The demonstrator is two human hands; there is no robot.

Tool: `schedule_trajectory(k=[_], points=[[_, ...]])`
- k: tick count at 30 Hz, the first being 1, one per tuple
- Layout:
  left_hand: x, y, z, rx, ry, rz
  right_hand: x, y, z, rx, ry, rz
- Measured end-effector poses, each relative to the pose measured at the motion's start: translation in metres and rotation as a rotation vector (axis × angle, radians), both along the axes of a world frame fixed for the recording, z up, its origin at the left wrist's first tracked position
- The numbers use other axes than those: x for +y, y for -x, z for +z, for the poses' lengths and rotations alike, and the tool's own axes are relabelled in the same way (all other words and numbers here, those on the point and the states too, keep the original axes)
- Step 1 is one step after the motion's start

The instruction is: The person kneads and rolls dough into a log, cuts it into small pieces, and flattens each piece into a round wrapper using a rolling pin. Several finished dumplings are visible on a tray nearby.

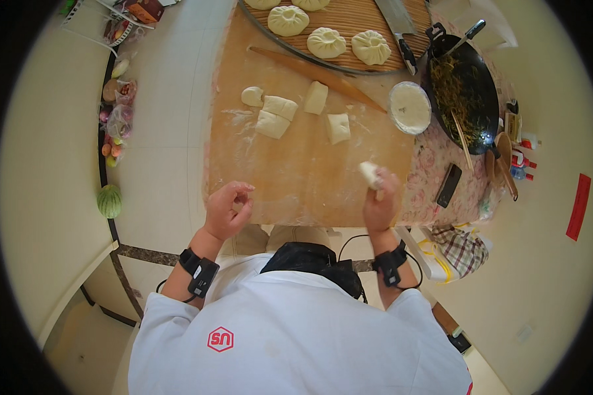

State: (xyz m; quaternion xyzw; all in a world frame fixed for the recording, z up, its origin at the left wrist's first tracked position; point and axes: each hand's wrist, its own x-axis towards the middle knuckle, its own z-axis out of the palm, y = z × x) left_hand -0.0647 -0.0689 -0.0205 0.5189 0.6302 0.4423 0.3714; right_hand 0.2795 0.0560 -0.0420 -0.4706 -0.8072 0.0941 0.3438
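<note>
My right hand point(381, 202) grips a small piece of white dough point(369, 173) above the right side of a floured wooden board point(296, 177). My left hand point(229, 208) hovers at the board's near left edge, fingers curled with a gap to the thumb and nothing in them. Cut dough lies farther up the board: a rounded end piece point(252, 96), two blocks side by side point(275, 118), an upright-looking block point(316, 97) and another chunk point(338, 128). Behind them a tapered wooden rolling pin point(321, 79) rests at a slant.
Several pleated buns point(326, 42) and a cleaver point(400, 29) sit on a round slatted tray point(356, 15). To the right are a bowl of flour point(410, 107), a black wok point(484, 94) of filling with chopsticks point(460, 138), and a phone point(448, 185) on flowered cloth point(425, 168).
</note>
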Motion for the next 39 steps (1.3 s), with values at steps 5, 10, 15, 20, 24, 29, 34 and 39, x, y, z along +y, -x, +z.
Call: schedule_trajectory(k=[5,10,15,20,24,29,34,39], points=[[0.001,-0.010,-0.007,0.014,-0.009,-0.051,0.036,-0.039,-0.015,-0.325,0.162,-0.090],[0.000,-0.010,-0.005,0.080,0.031,-0.105,0.027,-0.046,-0.042,-0.266,0.253,-0.053],[-0.007,-0.024,-0.002,0.737,-0.142,-0.422,-0.049,-0.052,-0.033,-0.251,0.316,-0.019],[-0.006,-0.054,-0.020,0.679,-0.160,-0.898,-0.080,-0.020,-0.025,-0.339,0.389,0.204],[0.032,-0.066,-0.034,0.600,-0.039,-0.770,-0.076,0.012,-0.022,-0.298,0.408,0.252],[0.065,-0.044,-0.027,0.787,-0.174,-0.445,-0.074,0.052,-0.017,-0.353,0.303,0.460],[0.028,-0.007,-0.016,0.769,-0.138,-0.328,-0.055,0.108,-0.035,-0.379,0.259,0.707],[-0.019,0.001,-0.009,0.767,-0.056,-0.253,-0.043,0.097,-0.020,-0.232,0.369,0.325]])
